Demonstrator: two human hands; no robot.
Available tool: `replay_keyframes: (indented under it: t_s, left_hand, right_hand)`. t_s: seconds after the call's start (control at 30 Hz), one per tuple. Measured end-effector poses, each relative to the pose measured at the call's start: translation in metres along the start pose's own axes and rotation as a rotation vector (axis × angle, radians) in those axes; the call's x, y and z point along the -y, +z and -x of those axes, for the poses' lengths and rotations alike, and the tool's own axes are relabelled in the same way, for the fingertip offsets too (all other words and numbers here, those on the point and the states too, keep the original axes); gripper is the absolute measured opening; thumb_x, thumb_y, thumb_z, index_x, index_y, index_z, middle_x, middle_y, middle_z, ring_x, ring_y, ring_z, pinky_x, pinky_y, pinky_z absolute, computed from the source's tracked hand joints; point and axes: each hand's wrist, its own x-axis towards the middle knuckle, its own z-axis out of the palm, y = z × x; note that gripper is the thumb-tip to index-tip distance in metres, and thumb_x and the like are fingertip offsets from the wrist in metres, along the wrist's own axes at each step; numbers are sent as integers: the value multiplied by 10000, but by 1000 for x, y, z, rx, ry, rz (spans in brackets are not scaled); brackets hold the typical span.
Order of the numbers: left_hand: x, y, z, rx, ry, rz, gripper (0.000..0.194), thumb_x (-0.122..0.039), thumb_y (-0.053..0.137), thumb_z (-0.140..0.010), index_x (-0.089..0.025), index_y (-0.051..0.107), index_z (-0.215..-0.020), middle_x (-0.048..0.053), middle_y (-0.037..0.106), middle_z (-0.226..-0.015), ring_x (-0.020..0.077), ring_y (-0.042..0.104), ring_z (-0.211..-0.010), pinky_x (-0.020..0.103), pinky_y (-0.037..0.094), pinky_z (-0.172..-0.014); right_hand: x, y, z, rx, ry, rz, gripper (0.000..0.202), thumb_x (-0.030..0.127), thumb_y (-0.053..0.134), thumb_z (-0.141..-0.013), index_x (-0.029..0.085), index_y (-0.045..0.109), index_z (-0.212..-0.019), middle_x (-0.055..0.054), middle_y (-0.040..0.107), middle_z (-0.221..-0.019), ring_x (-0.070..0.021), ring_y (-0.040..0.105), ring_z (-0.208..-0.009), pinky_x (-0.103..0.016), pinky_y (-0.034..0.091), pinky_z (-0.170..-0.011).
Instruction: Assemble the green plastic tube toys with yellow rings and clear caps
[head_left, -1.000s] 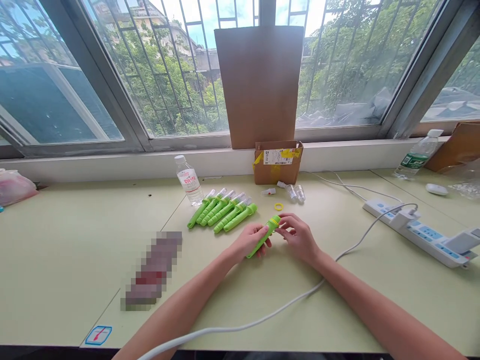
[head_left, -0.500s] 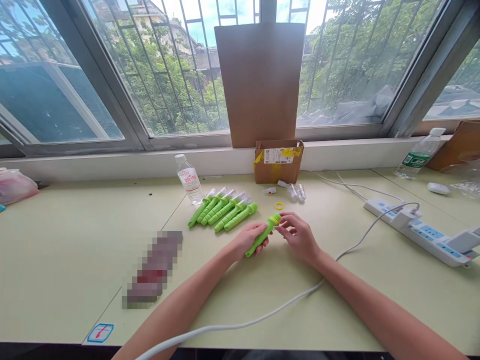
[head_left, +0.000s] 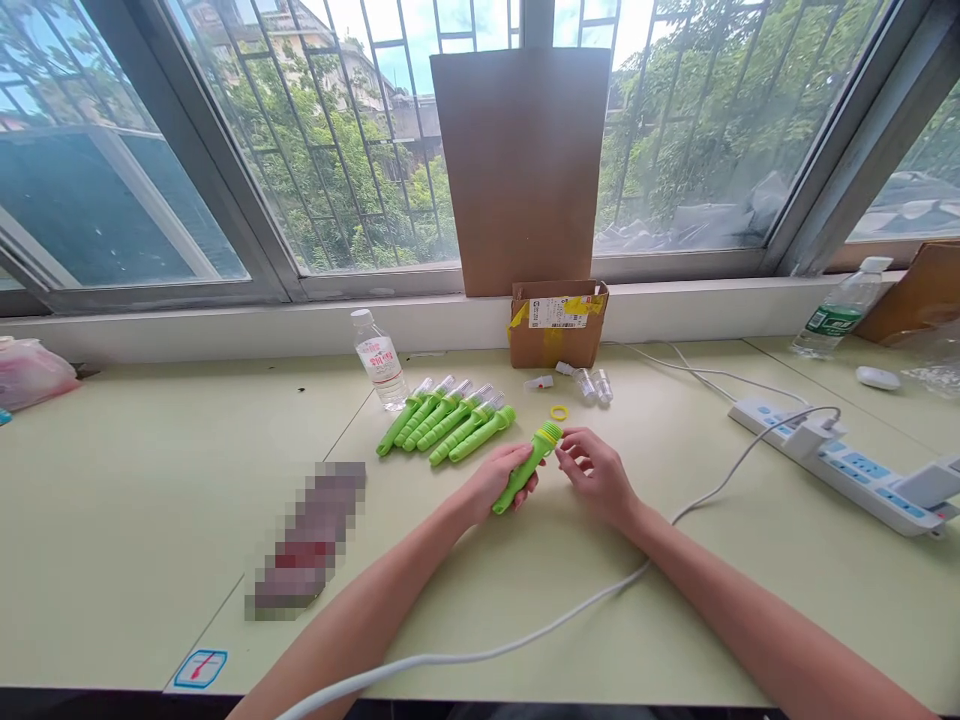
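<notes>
My left hand (head_left: pixel 499 482) is wrapped round a green tube (head_left: pixel 525 467), tilted with its threaded, yellow-ringed end up to the right. Just right of that end is my right hand (head_left: pixel 596 475), fingers curled and a little apart, with nothing visible between them. Several green tubes (head_left: pixel 442 418) lie side by side to the left, most with clear caps; the rightmost (head_left: pixel 482 434) has none. A yellow ring (head_left: pixel 559 412) lies beyond my hands. Behind it are two clear caps (head_left: pixel 592 386) and small white pieces (head_left: pixel 539 383).
A cardboard box (head_left: pixel 556 335) and a water bottle (head_left: pixel 379 360) stand at the back. On the right lies a power strip (head_left: pixel 847 465). A white cable (head_left: pixel 555 627) crosses in front and under my right forearm. A blurred-out object (head_left: pixel 307 540) lies left.
My right hand has moved slightly right, away from the tube's threaded end. The tube is still in my left hand.
</notes>
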Motion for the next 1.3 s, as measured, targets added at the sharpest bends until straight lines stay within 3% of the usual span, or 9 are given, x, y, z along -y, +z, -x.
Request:
replay_keyframes:
  t_s: [0.5, 0.63, 0.73, 0.97, 1.3]
  left_hand:
    - [4, -1, -4, -48, 43, 15, 391, -551, 492, -815, -168, 514, -890, -11, 567, -622, 84, 484, -400, 188, 334, -351]
    - [4, -1, -5, -56, 53, 13, 387, -549, 496, -818, -168, 512, -885, -8, 572, -631, 85, 487, -402, 191, 345, -355]
    - [5, -2, -5, -60, 54, 18, 391, -553, 500, -813, -167, 514, -879, -6, 574, -627, 85, 488, -403, 189, 341, -349]
    - [3, -1, -4, -75, 55, 14, 390, -553, 512, -806, -168, 520, -872, -4, 578, -626, 86, 488, -399, 192, 353, -347]
    - [3, 0, -4, -81, 60, 20, 373, -538, 509, -813, -168, 512, -861, -1, 579, -625, 88, 488, -399, 186, 341, -338]
  right_hand:
    - [0, -1, -1, 2, -8, 43, 193, 346, 483, -882, 197, 514, -764, -91, 590, -1033, -126, 611, -627, -270, 539, -494]
    - [0, 0, -1, 0, 15, 22, 157, 358, 506, -866, 207, 545, -878, -81, 598, -1019, -133, 612, -634, -270, 529, -496]
    - [0, 1, -1, -22, 118, -98, 215, 398, 541, -842, 203, 560, -931, -74, 617, -981, -141, 616, -620, -272, 522, -486]
    - [-3, -9, -8, -100, 526, -513, 266, 427, 652, -750, 168, 627, -807, -79, 663, -923, -140, 614, -616, -252, 509, -505]
    - [-2, -13, -12, -88, 608, -631, 219, 363, 740, -658, 170, 660, -725, -64, 665, -870, -118, 573, -602, -236, 459, -520]
